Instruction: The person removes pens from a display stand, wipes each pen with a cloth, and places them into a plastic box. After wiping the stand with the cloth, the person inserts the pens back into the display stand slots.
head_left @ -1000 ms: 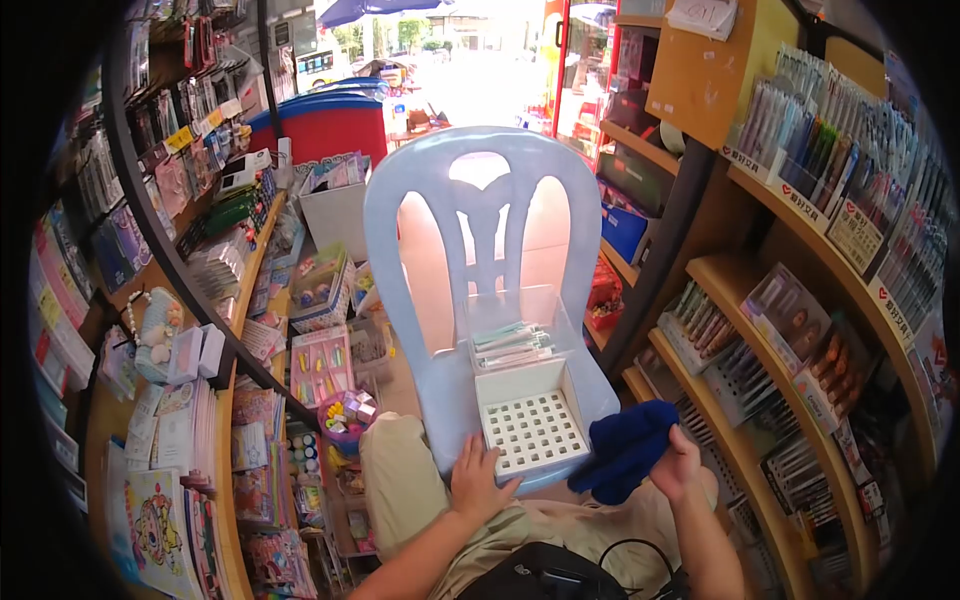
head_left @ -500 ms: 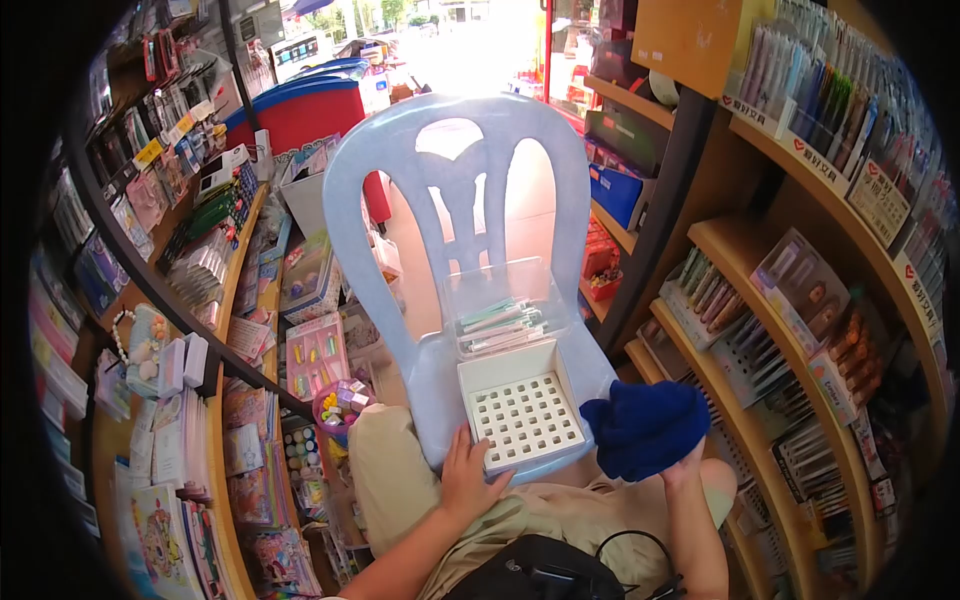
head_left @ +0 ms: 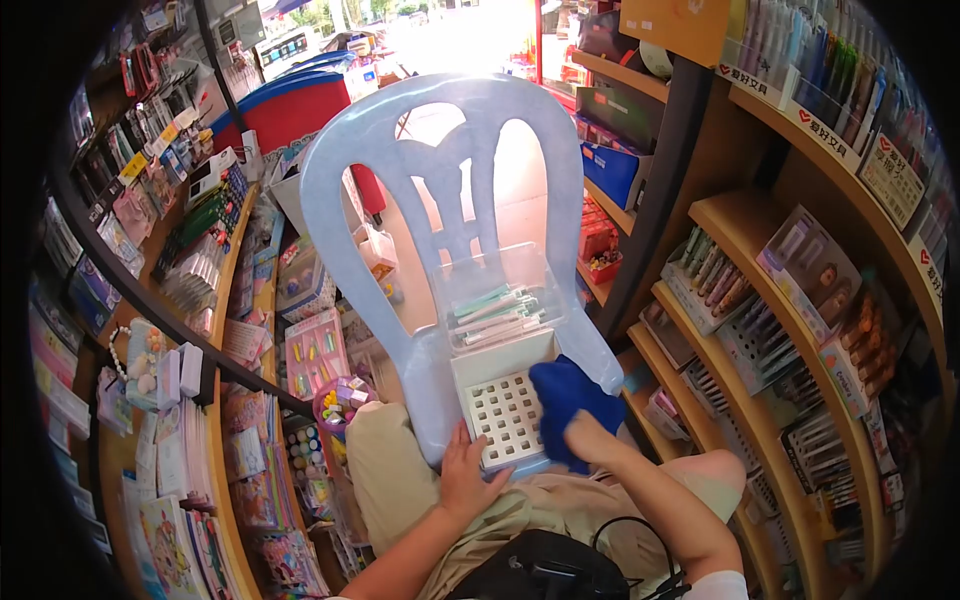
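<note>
A white box [head_left: 505,362] with a grid of square holes in its insert [head_left: 510,418] rests on the seat of a pale blue plastic chair [head_left: 412,385]. My left hand [head_left: 467,478] grips the box's near left corner, fingers along the left side and thumb by the front. Bunched in my right hand [head_left: 592,440] is a dark blue cloth [head_left: 570,395], which covers the box's right side and some holes. My right fingertips are partly hidden in the cloth. Behind the box, a clear plastic container [head_left: 497,300] holds several slim white and green pens [head_left: 500,318].
Shelves of pens [head_left: 700,280] curve along the right. On the left, racks carry notebooks [head_left: 185,520] and packaged stationery. A round pink basket [head_left: 345,400] of small items stands left of the chair, beside my knee. The chair's backrest [head_left: 445,100] rises beyond the container.
My right hand has carried the blue cloth leftward from beside the chair onto the right part of the white box. My left hand stays at the box corner. The view has shifted slightly.
</note>
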### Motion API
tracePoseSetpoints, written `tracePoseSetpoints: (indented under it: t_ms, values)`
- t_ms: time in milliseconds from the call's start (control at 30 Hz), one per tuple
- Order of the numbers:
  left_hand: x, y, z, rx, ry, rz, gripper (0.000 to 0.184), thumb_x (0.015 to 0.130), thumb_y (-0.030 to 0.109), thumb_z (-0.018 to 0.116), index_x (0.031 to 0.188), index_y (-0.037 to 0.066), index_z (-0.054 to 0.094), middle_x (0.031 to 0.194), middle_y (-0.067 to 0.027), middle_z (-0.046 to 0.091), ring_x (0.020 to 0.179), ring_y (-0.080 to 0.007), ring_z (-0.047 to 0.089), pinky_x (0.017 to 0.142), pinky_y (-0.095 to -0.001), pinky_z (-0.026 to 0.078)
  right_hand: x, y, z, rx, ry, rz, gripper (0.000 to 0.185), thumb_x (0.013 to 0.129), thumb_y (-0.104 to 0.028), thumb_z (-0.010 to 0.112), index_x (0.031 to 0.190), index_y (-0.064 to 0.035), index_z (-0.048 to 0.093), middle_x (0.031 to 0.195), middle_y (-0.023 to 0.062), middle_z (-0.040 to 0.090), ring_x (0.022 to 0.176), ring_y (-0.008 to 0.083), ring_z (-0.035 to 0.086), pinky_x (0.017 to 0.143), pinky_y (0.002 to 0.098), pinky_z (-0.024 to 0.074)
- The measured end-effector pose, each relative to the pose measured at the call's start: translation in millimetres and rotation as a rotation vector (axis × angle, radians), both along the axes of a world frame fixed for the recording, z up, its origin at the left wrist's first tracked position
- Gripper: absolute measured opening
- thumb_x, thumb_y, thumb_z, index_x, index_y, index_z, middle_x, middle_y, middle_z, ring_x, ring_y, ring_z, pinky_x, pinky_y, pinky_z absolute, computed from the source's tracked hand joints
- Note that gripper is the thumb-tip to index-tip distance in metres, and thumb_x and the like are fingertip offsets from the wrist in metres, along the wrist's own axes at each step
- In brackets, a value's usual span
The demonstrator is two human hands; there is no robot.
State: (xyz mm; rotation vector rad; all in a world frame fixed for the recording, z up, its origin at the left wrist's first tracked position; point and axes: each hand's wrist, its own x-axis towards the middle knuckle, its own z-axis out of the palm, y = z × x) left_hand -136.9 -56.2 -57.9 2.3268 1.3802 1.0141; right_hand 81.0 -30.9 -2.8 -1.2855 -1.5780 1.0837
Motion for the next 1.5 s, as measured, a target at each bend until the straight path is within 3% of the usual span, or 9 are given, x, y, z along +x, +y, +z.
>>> tracePoseSetpoints:
  t_ms: [133, 333, 500, 600, 667, 733, 867, 1033, 1500]
  values:
    - [-1.1, 0.6, -2.9, 0.005, 0.001, -0.004, 0.066, 0.060, 0.025, 0.082, 0.111, 0.000, 0.050, 0.125, -0.0384, 0.042, 0.118, -0.0495, 0.042, 0.097, -0.0486, 0.037, -37.8, 27.7, -29.5, 0.116, -0.905, 0.086, 0.044, 0.083, -0.023, 0.045, 0.118, 0.0028, 0.051, 0.127, 0.0232, 0.047, 0.113, 0.0367, 0.048, 0.095, 0.0452, 0.0380]
    - [1.5, 1.7, -22.2, -0.036, -0.213, 0.030, 0.084, 0.058, 0.016, 0.081, 0.124, -0.002, 0.031, 0.133, -0.0306, 0.039, 0.124, -0.0428, 0.040, 0.102, -0.0467, 0.032, -58.9, 29.9, -16.2, 0.126, -0.906, 0.456, 0.053, 0.083, -0.023, 0.042, 0.127, 0.0060, 0.043, 0.136, 0.0230, 0.040, 0.121, 0.0370, 0.043, 0.101, 0.0451, 0.0333]
    - [-1.1, 0.2, -25.8, -0.111, -0.263, 0.046, 0.085, 0.059, 0.012, 0.079, 0.125, -0.001, 0.027, 0.135, -0.0286, 0.036, 0.124, -0.0434, 0.039, 0.104, -0.0458, 0.031, -45.3, 2.0, -26.1, 0.257, -0.719, 0.562, 0.055, 0.088, -0.027, 0.041, 0.135, 0.0019, 0.036, 0.137, 0.0224, 0.039, 0.126, 0.0388, 0.037, 0.108, 0.0460, 0.0243]
    - [2.1, -1.9, -10.5, -0.077, -0.228, 0.046, 0.084, 0.060, 0.012, 0.079, 0.125, 0.000, 0.027, 0.135, -0.0280, 0.036, 0.125, -0.0457, 0.036, 0.104, -0.0478, 0.030, -16.9, -22.5, -15.7, 0.172, -0.503, 0.677, 0.054, 0.087, -0.022, 0.046, 0.135, 0.0014, 0.037, 0.136, 0.0208, 0.041, 0.123, 0.0334, 0.041, 0.106, 0.0420, 0.0296]
    - [3.0, -3.6, -7.4, -0.083, -0.218, 0.058, 0.084, 0.060, 0.013, 0.079, 0.125, 0.000, 0.027, 0.135, -0.0277, 0.036, 0.125, -0.0463, 0.035, 0.103, -0.0488, 0.030, 2.6, -32.9, -14.2, -0.155, 0.073, 0.687, 0.056, 0.092, -0.024, 0.049, 0.139, 0.0000, 0.031, 0.139, 0.0160, 0.041, 0.128, 0.0260, 0.039, 0.108, 0.0361, 0.0280]
    - [2.1, -2.6, -10.1, -0.057, -0.205, 0.042, 0.085, 0.061, 0.017, 0.080, 0.125, 0.000, 0.026, 0.135, -0.0283, 0.035, 0.124, -0.0468, 0.035, 0.103, -0.0495, 0.030, 18.5, -54.3, 8.7, -0.413, 0.373, 0.098, 0.054, 0.097, -0.042, 0.041, 0.134, -0.0028, 0.041, 0.135, 0.0118, 0.045, 0.120, 0.0219, 0.046, 0.104, 0.0369, 0.0354]
    - [1.9, -2.0, -12.7, -0.040, -0.177, 0.037, 0.088, 0.063, 0.022, 0.082, 0.127, 0.000, 0.025, 0.134, -0.0307, 0.035, 0.124, -0.0468, 0.035, 0.103, -0.0497, 0.030, 66.3, -67.7, 0.2, -0.634, 0.996, -0.164, 0.084, 0.084, -0.072, 0.034, 0.131, -0.0029, 0.044, 0.133, 0.0170, 0.047, 0.122, 0.0328, 0.046, 0.106, 0.0486, 0.0323]
    - [2.1, -2.9, -10.8, -0.058, -0.173, 0.020, 0.089, 0.064, 0.022, 0.081, 0.128, -0.001, 0.023, 0.133, -0.0321, 0.034, 0.125, -0.0459, 0.035, 0.103, -0.0482, 0.031, 96.1, -61.7, -2.0, -0.492, 1.476, -0.098, 0.074, 0.089, -0.061, 0.034, 0.135, -0.0044, 0.041, 0.138, 0.0213, 0.041, 0.126, 0.0378, 0.040, 0.107, 0.0548, 0.0271]
    - [-4.3, 4.7, -13.7, -0.243, -0.477, 0.067, 0.051, 0.082, 0.007, 0.061, 0.120, -0.002, 0.029, 0.134, -0.0307, 0.038, 0.123, -0.0388, 0.043, 0.104, -0.0421, 0.033, 106.5, -56.5, -7.9, -0.430, 1.514, -0.218, 0.064, 0.092, -0.053, 0.034, 0.128, -0.0017, 0.046, 0.130, 0.0200, 0.048, 0.119, 0.0365, 0.047, 0.104, 0.0503, 0.0351]
